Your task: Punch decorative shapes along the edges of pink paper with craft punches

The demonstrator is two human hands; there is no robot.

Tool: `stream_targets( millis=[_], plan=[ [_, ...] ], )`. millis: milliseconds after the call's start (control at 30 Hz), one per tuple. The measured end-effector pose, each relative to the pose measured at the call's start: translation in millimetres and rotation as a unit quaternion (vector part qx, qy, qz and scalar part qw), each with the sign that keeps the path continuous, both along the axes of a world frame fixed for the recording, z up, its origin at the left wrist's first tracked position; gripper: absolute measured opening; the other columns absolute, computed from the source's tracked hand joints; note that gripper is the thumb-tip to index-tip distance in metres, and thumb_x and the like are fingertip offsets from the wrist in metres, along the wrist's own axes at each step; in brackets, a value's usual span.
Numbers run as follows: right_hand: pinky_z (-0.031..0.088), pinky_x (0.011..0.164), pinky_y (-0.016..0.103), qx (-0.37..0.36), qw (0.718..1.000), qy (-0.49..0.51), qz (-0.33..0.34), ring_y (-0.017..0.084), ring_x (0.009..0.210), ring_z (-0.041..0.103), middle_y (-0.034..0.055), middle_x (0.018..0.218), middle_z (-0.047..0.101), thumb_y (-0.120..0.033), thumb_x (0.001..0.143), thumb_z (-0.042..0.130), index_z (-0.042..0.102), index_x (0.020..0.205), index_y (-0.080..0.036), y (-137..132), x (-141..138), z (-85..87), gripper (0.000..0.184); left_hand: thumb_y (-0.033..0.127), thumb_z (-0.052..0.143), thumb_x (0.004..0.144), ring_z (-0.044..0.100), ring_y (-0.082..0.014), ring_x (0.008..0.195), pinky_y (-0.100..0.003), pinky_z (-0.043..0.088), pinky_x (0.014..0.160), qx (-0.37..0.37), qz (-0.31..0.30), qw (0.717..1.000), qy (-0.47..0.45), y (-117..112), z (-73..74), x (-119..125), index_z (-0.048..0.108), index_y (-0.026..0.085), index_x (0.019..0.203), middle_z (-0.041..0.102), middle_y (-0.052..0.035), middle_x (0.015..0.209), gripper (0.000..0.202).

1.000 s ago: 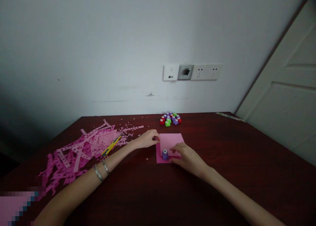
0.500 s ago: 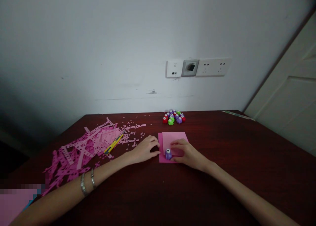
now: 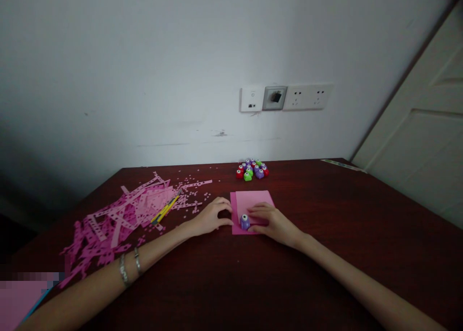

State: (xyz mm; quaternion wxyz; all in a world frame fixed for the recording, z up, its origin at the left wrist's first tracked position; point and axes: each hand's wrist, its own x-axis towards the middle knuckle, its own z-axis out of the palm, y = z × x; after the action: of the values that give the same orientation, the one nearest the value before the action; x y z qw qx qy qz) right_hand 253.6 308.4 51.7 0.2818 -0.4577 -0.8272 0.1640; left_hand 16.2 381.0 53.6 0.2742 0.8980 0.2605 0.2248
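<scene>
Two overlapping pieces of pink paper lie on the table, a lighter sheet [image 3: 253, 198] on top of a darker one [image 3: 234, 210]. A small purple paper punch [image 3: 245, 222] with a round white-and-black top stands near their lower left corner. My right hand [image 3: 277, 225] rests over the paper, fingers stretched flat on it and thumb apart, its tip beside the punch; whether it touches is hard to see. At the left edge of the paper is my left hand [image 3: 211, 216], with curved fingers and thumb apart and nothing between them.
Several coloured punches [image 3: 252, 169] are grouped near the wall. To the left lie a heap of punched pink paper strips [image 3: 126, 215], a yellow utility knife [image 3: 165, 209] and tiny punched bits [image 3: 190, 210]. A patterned strip [image 3: 343, 165] lies at the back right edge.
The whole view has shifted slightly. Both hands, the punch and the paper keep nearly the same places relative to each other.
</scene>
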Motion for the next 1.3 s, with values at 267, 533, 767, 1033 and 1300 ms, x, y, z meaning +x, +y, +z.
stream_targets(
  millis=[267,533,767,1033,1300],
  plan=[
    [0.04,0.096,0.039,0.003,1.0,-0.005,-0.012,0.022,0.109,0.052,0.0089,0.11,0.064,-0.037,0.076,0.064,0.063,0.11,-0.019,0,10,0.3,0.039,0.033,0.069,0.071,0.049,-0.0169,0.099,-0.032,0.038,0.089,0.005,-0.009,1.0,0.005,4,0.1,12,0.062,0.019,0.089,0.054,-0.0044,0.101,0.024],
    [0.039,0.095,0.039,-0.006,1.0,-0.01,-0.008,0.022,0.108,0.052,0.0067,0.112,0.063,-0.033,0.076,0.064,0.065,0.108,-0.023,1,9,3.0,0.033,0.035,0.069,0.07,0.048,-0.0171,0.098,-0.032,0.038,0.089,0.005,-0.019,1.0,0.006,7,-1.0,20,0.062,0.019,0.089,0.054,-0.0038,0.1,0.025],
    [0.039,0.096,0.037,-0.001,1.0,-0.015,0.002,0.021,0.108,0.053,0.008,0.111,0.064,-0.035,0.076,0.064,0.064,0.109,-0.021,3,9,3.4,0.036,0.035,0.068,0.07,0.048,-0.0166,0.097,-0.031,0.038,0.089,0.004,-0.023,1.0,-0.002,8,-1.1,20,0.062,0.019,0.089,0.054,-0.004,0.099,0.026],
    [0.038,0.096,0.038,-0.015,1.0,-0.007,-0.001,0.021,0.109,0.052,0.0058,0.111,0.063,-0.036,0.073,0.067,0.064,0.109,-0.023,2,9,8.4,0.038,0.034,0.072,0.066,0.052,-0.017,0.095,-0.03,0.038,0.086,-0.03,-0.01,0.999,-0.017,10,1.7,21,0.064,0.018,0.085,0.058,-0.0045,0.097,0.026],
    [0.048,0.061,0.026,-0.11,0.986,0.076,-0.096,0.015,0.067,0.061,0.005,0.077,0.069,-0.042,0.076,0.06,0.069,0.08,-0.015,13,18,39.5,0.028,0.041,0.061,0.072,0.048,-0.009,0.053,-0.021,0.035,0.05,-0.218,0.144,0.965,0.004,17,33.0,28,0.063,0.014,0.069,0.058,0.0005,0.061,0.027]
  ],
)
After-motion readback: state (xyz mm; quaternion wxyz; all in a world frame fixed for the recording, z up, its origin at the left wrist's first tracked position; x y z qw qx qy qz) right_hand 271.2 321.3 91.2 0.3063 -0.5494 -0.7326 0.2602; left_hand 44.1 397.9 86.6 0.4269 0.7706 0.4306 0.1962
